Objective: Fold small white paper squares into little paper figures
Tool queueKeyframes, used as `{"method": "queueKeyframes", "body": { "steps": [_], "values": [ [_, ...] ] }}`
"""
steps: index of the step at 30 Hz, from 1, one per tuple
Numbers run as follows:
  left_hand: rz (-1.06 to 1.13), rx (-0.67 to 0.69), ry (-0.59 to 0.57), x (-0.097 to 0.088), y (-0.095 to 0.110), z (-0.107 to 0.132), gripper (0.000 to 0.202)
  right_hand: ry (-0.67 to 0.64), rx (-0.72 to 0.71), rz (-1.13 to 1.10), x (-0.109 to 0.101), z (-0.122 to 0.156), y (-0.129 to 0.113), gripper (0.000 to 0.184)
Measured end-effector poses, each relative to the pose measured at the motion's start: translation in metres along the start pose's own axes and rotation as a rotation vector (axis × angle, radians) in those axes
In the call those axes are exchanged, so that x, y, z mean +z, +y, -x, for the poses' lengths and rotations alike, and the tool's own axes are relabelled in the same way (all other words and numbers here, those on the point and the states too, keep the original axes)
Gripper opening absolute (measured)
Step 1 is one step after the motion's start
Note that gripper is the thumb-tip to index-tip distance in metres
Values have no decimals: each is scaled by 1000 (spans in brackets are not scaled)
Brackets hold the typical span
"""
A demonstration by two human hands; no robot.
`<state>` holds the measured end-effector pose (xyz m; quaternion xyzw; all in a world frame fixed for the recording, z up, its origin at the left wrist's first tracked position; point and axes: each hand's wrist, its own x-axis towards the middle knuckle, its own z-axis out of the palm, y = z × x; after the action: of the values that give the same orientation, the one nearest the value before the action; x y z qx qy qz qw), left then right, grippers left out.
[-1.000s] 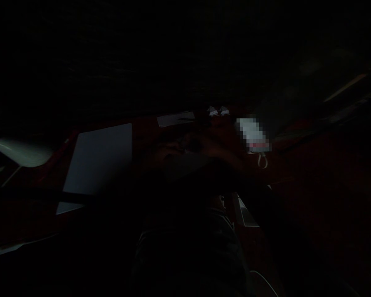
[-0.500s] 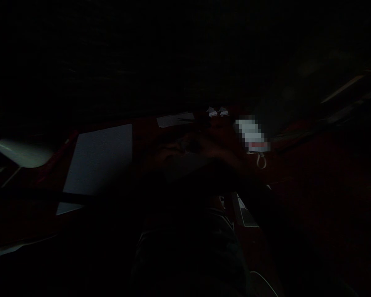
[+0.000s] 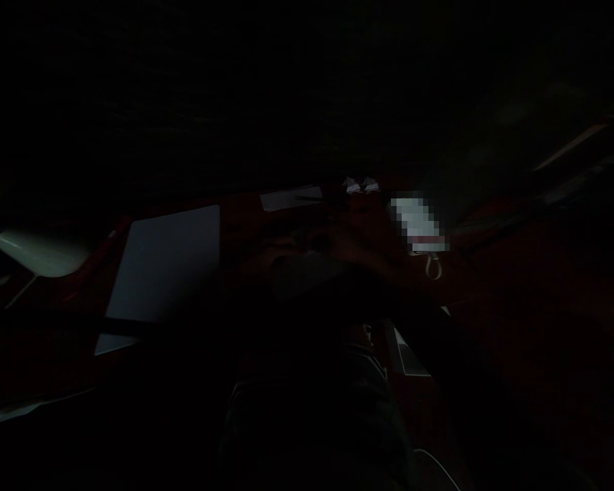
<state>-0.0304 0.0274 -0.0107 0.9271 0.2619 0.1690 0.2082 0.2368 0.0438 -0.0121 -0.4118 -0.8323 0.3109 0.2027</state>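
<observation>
The picture is very dark. My left hand [image 3: 269, 254] and my right hand [image 3: 355, 251] meet in front of me, fingers bent close together. Between them is a dim greyish piece of paper [image 3: 307, 276], with its upper edge at the fingers of both hands. The exact finger grip is lost in shadow. Beyond my hands lies a small white sheet [image 3: 281, 198] with a thin dark tool [image 3: 308, 198] at its right side. Two small folded paper pieces [image 3: 352, 185] stand to the right of that sheet.
On the left is a large pale sheet [image 3: 171, 256], partly in shadow. A blurred-out white card [image 3: 417, 221] with a loop [image 3: 433, 267] lies on the right. A pale flat-edged item [image 3: 409, 354] and a cable [image 3: 437, 464] are nearer me on the reddish surface [image 3: 491, 307].
The hands and the paper between them stay almost in place, with at most slight finger movement. The view has shifted very slightly.
</observation>
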Motion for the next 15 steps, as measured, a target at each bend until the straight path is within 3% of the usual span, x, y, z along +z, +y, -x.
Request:
{"method": "queueKeyframes", "body": {
  "steps": [9, 15],
  "values": [
    [38, 20, 33, 2, -3, -1, 39, -46, 133, 153, -8, 3, -25, 23],
    [50, 16, 14, -2, 0, 0, 40, -42, 160, 204, -7, 2, -25, 20]
  ]
}}
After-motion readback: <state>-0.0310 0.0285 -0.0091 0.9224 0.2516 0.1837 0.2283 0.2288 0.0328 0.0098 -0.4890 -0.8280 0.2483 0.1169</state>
